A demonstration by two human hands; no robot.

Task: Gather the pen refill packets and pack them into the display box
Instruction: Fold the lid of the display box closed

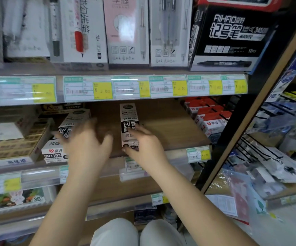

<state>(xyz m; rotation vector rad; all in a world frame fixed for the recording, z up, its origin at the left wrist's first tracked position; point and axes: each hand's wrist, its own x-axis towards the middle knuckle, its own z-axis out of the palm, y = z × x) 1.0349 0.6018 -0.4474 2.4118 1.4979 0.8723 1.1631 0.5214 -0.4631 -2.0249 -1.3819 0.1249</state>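
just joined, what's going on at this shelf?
A person crouches at a shop shelf. Their right hand grips the near end of a black-and-white refill packet lying flat on the wooden shelf. The left hand, motion-blurred with fingers spread, holds nothing and is in front of the white GR1103 display box, where a second packet already sits. The loose packet is not yet in the box.

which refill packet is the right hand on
The lone packet lying lengthwise mid-shelf on bare wood; the right hand touches its near end. The other packet lies at the display box further left.
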